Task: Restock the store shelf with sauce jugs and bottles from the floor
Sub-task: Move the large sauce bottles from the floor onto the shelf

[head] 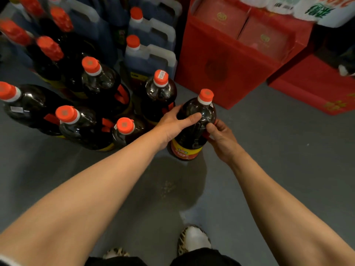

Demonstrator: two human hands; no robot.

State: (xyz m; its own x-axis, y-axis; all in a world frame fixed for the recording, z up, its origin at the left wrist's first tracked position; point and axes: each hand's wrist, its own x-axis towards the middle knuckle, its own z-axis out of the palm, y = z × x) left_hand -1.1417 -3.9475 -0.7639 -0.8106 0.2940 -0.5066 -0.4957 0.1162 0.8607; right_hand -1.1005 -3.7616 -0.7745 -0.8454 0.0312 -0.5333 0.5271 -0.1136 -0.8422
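Both hands grasp one sauce bottle [194, 129] on the floor [269, 150], left hand [172, 123] and right hand [221, 137] flanking its shoulder. The bottle stands near upright, cap [206, 96] tilted away, just right of the remaining bottles [96, 112].

Glossy plastic bottle [194, 129], matt grey floor [269, 150]

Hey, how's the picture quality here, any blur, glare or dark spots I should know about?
Head view: the held bottle and both hands, left and right, are fairly sharp; the upper-left bottles are smeared; glare spots glint on bottle shoulders; a shadow darkens the floor below; wide-angle bending at the edges.
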